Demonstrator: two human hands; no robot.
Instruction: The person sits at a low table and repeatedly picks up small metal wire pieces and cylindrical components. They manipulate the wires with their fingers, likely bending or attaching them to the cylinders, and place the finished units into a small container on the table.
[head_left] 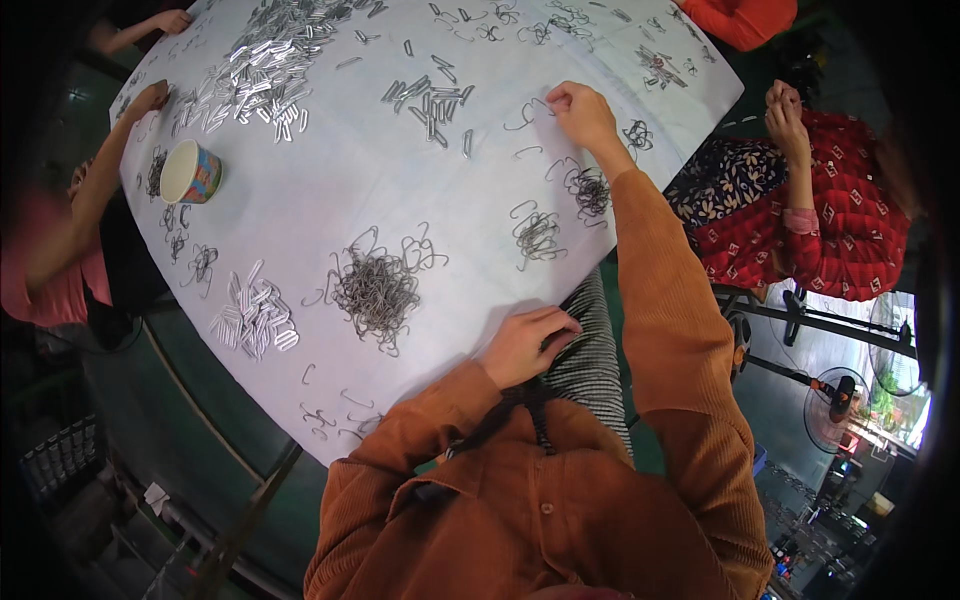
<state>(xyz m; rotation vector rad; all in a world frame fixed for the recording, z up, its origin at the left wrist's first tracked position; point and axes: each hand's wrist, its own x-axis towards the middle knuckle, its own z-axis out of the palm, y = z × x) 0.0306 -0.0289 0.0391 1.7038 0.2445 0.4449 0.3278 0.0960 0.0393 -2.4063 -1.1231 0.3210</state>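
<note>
My right hand [583, 118] reaches out over the white-covered table [300, 185], thumb and forefinger pinched on a thin bent wire hook [541, 103]. More loose hooks lie just beside its fingertips. My left hand [530, 345] rests at the near table edge above my lap, fingers curled in toward the thumb; whatever they hold, if anything, is too small to make out. Between the hands lies a small bunch of wire hooks [538, 235], with a darker bunch [590, 190] by my right forearm. Left of my left hand sits a large tangled heap of hooks [375, 290].
Flat silvery metal loops form a small pile [255, 315], a middle pile [432, 103] and a big far heap [265, 80]. A paper cup [190, 172] stands at the left. Other people sit around the table, one in a red patterned garment [850, 210]. A fan [835, 408] stands lower right.
</note>
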